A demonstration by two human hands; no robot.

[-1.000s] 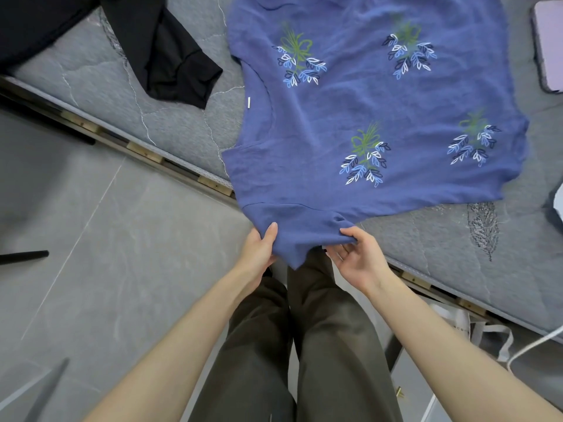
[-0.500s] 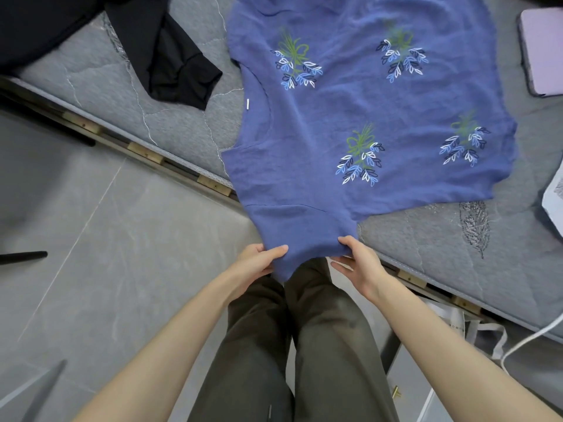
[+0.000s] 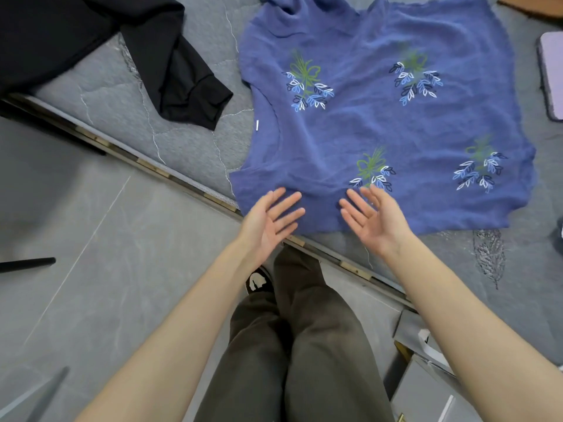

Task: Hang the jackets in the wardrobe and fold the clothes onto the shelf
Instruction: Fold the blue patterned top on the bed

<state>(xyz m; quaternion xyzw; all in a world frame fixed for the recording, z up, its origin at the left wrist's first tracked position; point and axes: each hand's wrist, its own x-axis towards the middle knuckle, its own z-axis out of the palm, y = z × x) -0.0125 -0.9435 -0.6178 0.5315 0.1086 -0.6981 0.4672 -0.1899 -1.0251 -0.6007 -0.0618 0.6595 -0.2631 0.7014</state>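
Left hand (image 3: 268,222), right hand (image 3: 374,222) released shirt (image 3: 380,129); top cropped.

Blue tee (image 3: 380,126) w/ leaf prints, spread flat on grey mattress (image 3: 182,138); black garment (image 3: 170,65) crumpled beside it, apart.

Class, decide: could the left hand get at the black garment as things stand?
Probably yes. The left hand is open and empty; only flat shirt and mattress lie between it and the black garment.

Soft even daylight, wide-angle edge distortion.
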